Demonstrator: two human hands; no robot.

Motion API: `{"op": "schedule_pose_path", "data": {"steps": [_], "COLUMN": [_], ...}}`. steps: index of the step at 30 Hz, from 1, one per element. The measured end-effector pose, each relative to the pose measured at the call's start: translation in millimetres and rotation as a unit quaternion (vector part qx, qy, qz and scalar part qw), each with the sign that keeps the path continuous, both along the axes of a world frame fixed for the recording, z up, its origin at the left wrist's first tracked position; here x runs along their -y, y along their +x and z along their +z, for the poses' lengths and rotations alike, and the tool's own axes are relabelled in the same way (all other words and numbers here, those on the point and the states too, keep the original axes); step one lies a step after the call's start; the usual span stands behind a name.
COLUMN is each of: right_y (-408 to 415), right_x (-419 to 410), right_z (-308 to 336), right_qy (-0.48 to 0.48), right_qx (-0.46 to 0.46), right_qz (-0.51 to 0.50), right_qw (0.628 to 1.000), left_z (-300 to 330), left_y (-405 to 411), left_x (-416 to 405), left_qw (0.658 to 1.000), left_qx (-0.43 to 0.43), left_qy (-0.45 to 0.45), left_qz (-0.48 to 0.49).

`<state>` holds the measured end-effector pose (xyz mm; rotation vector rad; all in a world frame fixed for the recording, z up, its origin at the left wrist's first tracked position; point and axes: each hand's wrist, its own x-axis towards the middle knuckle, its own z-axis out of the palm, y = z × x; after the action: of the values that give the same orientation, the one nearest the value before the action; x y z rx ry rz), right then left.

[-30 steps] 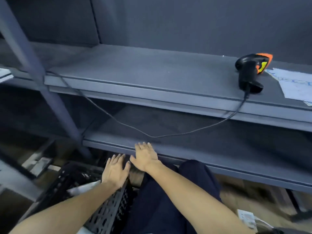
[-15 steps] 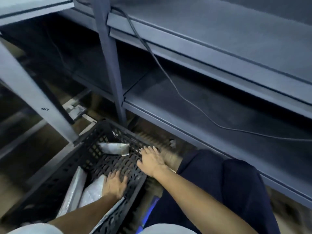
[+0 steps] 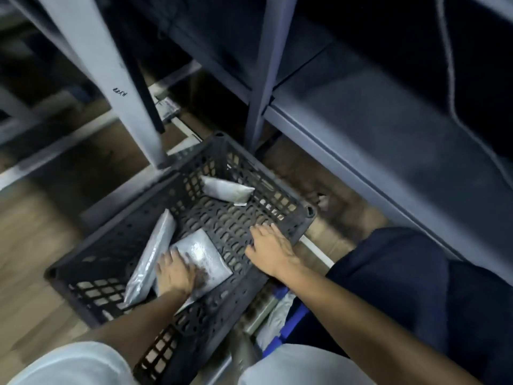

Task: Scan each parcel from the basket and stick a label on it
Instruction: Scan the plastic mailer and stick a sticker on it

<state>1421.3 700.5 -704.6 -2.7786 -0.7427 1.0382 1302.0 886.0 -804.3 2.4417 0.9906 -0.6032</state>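
Observation:
A black perforated basket [image 3: 280, 190] stands on the floor in front of me, with three grey plastic parcels in it. My left hand [image 3: 175, 273] lies flat on the square parcel [image 3: 204, 252] at the basket's near side, fingers spread. A long parcel [image 3: 154, 254] leans against the left wall beside it. A third parcel [image 3: 226, 190] lies at the far end. My right hand [image 3: 270, 248] rests with straight fingers on the basket's right rim. The scanner is out of view.
Grey metal shelving [image 3: 388, 140] runs along the right, its upright post [image 3: 259, 79] just behind the basket. A wider grey post [image 3: 111, 79] stands to the left. The scanner's cable [image 3: 451, 79] hangs over the shelf. A blue bin [image 3: 286, 326] with a parcel sits by my knee.
My view has swung down and left from the shelf to the basket. My left hand went down into the basket onto the square parcel; my right hand moved onto the rim.

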Motion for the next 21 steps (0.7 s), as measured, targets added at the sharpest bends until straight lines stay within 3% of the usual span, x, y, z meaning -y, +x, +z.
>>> {"op": "schedule_pose_path", "data": {"steps": [3,7,12,16,21], "right_y": [-5,-8,-9,-11,-10], "right_x": [-5,-7,-6,-6,-6], "right_z": [-5,-13,-16,-13,-6], "right_qy": [0.003,0.000,0.008,0.015,0.028], "right_qx": [-0.004,-0.002,0.004,0.006,0.002], "right_qz": [0.000,0.002,-0.012,-0.017,-0.029], "right_qw": [1.000,1.000,1.000,1.000,0.999], "left_z": [-15,-21,-34,-29,-16], "left_y": [-7,-9,-15,-18,-17], "left_x": [-31,-58,-69,-55,-35], "left_qw": [0.998,0.994,0.988,0.993,0.998], "left_qx": [0.052,0.001,-0.050,-0.081,-0.049], "left_qy": [0.028,0.011,-0.045,-0.012,0.012], "left_qz": [0.035,0.113,0.136,0.084,0.047]}}
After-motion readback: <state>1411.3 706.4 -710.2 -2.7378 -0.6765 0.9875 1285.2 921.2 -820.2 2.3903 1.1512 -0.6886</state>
